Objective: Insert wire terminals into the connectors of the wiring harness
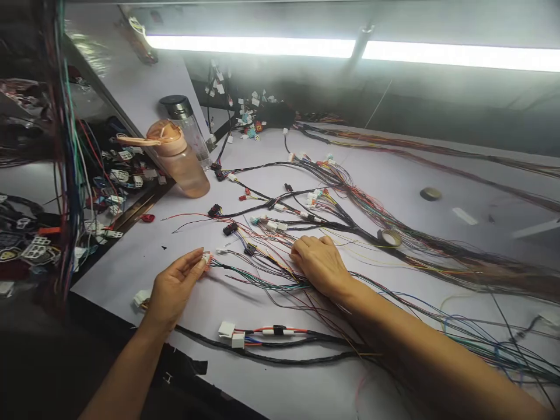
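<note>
My left hand (177, 286) is closed, thumb and fingers pinching a small pale connector (206, 260) near the table's left side. A bundle of green, black and other thin wires (258, 279) runs from that connector toward my right hand (321, 262). That hand is closed over the wires, knuckles up, and hides what its fingertips grip. Between the hands lie black connectors (230, 228) and a small white connector (221, 251). Closer to me, white connectors (226, 330) end a black-sleeved cable (306, 359).
Taped harness branches (350, 219) spread across the white table (245, 388). A pink bottle (186, 169) and a clear bottle (192, 125) stand at the back left. Tape rolls (391, 237) lie among and behind the wires. Hanging wires (65, 175) and piled connectors (122, 175) are at left.
</note>
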The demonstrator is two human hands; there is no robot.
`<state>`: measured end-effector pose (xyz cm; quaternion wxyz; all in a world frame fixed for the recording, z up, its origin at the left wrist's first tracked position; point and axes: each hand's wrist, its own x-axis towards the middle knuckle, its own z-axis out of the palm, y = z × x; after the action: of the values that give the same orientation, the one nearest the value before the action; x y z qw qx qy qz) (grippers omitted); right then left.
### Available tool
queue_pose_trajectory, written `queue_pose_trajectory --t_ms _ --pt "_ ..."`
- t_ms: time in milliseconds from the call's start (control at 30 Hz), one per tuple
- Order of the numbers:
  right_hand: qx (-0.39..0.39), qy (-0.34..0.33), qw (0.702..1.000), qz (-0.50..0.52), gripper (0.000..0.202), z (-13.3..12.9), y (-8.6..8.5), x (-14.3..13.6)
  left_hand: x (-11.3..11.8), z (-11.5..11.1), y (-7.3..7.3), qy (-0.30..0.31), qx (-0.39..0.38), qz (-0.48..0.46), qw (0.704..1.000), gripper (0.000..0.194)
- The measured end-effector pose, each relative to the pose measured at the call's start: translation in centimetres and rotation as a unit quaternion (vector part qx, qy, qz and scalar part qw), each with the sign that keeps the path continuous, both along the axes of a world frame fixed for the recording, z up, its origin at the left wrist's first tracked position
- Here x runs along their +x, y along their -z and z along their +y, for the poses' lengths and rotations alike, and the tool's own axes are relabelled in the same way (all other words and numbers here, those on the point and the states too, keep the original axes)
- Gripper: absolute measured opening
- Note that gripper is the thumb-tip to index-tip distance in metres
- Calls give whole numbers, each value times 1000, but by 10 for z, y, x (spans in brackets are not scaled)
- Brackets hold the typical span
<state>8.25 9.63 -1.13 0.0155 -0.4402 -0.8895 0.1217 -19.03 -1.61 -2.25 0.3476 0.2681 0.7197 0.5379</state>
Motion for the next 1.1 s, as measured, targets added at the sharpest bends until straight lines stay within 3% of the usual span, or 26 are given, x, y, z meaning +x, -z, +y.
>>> queue_pose_trajectory --t_ms 233,400,467,567,733,900,1100 --pt "-52 25 987 147 9 -7 -3 11 5 -1 3 22 41 63 997 43" --pt "-17 15 963 270 12 -12 4 13 25 -4 -11 45 41 154 986 28" --pt "10 3 951 310 14 -15 4 12 45 -2 -19 93 39 100 990 27" --pt "52 -32 939 339 15 -21 -1 11 77 10 -30 149 3 -78 986 39" --pt "99 -116 935 319 14 -35 -12 15 101 37 -40 126 -4 -342 931 39" --pt "97 -181 927 315 16 -47 -17 28 96 43 -42 24 59 -374 925 34" --pt "65 -242 926 281 17 -61 -12 48 82 31 -42 -14 112 -361 926 37"
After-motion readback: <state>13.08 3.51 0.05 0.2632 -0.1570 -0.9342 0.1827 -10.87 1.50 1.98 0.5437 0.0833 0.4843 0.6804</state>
